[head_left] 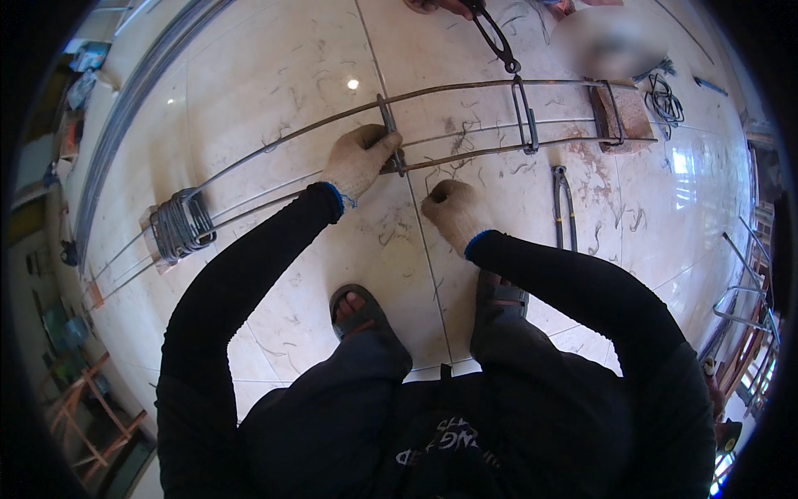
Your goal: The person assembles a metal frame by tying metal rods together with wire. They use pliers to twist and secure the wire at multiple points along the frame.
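Note:
My left hand, in a cream knitted glove, is closed around a steel stirrup that stands across two long reinforcing bars. My gloved right hand is held just on the near side of the bars. Its fingers are curled into a fist, and I cannot make out what is in them. To the right of my hands, more stirrups hang around the bars. Past the bars, another person's hand holds black end-cutting pincers, their jaws near those stirrups.
A second pair of pincers lies right of my right hand. A brick props the bars' right end; a stack of stirrups sits on the left. Wire coil lies far right. Wire scraps litter the tiled floor. Long bars line the left.

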Available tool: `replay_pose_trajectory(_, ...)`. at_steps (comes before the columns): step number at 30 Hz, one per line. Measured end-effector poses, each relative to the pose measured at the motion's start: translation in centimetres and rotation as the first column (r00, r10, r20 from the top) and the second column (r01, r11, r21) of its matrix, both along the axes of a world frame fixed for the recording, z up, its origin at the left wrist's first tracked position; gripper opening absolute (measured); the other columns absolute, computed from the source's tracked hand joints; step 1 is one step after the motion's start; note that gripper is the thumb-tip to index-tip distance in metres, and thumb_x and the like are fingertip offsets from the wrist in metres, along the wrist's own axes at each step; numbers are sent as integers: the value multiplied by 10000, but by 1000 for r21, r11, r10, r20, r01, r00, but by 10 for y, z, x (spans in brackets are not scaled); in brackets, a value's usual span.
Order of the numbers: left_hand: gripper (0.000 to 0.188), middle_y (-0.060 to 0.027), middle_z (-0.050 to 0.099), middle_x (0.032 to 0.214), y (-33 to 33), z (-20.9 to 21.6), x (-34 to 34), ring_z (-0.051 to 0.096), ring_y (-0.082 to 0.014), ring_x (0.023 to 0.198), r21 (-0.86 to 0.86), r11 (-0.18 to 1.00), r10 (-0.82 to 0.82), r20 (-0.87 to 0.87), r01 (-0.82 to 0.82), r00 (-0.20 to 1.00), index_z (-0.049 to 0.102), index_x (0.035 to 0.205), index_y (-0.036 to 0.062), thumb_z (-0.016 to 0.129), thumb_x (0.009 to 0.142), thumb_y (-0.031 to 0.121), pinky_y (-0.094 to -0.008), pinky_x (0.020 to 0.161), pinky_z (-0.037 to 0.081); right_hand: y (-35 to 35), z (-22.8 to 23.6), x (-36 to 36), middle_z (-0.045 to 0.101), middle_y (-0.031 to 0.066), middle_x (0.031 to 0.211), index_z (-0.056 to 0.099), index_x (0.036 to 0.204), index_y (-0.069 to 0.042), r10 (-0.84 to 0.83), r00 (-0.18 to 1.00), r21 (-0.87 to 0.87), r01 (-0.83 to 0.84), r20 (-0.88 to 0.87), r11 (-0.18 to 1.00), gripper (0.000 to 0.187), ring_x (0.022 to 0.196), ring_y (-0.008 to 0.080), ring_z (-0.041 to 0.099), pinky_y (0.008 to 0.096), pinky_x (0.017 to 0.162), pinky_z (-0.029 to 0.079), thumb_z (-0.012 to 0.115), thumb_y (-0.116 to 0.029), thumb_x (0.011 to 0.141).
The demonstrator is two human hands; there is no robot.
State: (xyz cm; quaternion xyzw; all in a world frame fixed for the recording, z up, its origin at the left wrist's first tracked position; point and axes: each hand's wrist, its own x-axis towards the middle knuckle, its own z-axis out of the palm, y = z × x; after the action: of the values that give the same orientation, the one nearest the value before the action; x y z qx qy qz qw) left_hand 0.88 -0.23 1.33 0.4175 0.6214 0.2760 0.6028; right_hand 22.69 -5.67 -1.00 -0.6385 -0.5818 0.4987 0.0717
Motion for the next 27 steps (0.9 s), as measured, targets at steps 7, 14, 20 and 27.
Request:
replay_pose_trajectory(7, 439, -171, 808, 1104, 2, -15, -14, 778, -248, 996, 151, 984, -56, -220, 90, 974, 737, 1243, -49, 735, 1057, 349, -377, 915, 606, 9, -7, -9, 794, 234, 999, 805, 1008, -29, -30, 998, 142, 36, -47, 989, 291, 973, 411, 766, 484, 897, 602, 725, -299, 934)
replay_pose_trajectory(14, 325, -118, 806, 986, -25, 46, 15, 777, -293, 909, 325, 935, 60, -542, 142, 838, 778, 1129, 68, 745, 1005, 366, -422, 847, 599, -14, -9, 3, 801, 201, 974, 780, 1041, -9, -216, 966, -153, 194, -141, 969, 272, 937, 348, 784, 440, 853, 608, 735, -265, 959)
replay_pose_trajectory(20, 329, -130, 810, 1075, -72, 59, 22, 760, -237, 970, 35, 951, -270, -395, 308, 878, 779, 1202, 30, 731, 1034, 309, -375, 893, 591, -44, 48, 4, 797, 152, 944, 748, 1119, 15, -10, 980, 94, 29, -200, 995, 294, 891, 259, 776, 401, 820, 607, 746, -254, 1000)
replay_pose_trajectory(27, 279, -132, 807, 1169, -86, 37, 10, 738, -179, 1099, -21, 960, -280, -91, 279, 956, 762, 1261, -35, 701, 1072, 161, -340, 990, 573, -57, 47, 11, 805, 191, 1091, 741, 1270, -25, 17, 958, -249, -92, -286, 964, 445, 1027, 351, 781, 451, 907, 602, 736, -373, 992)
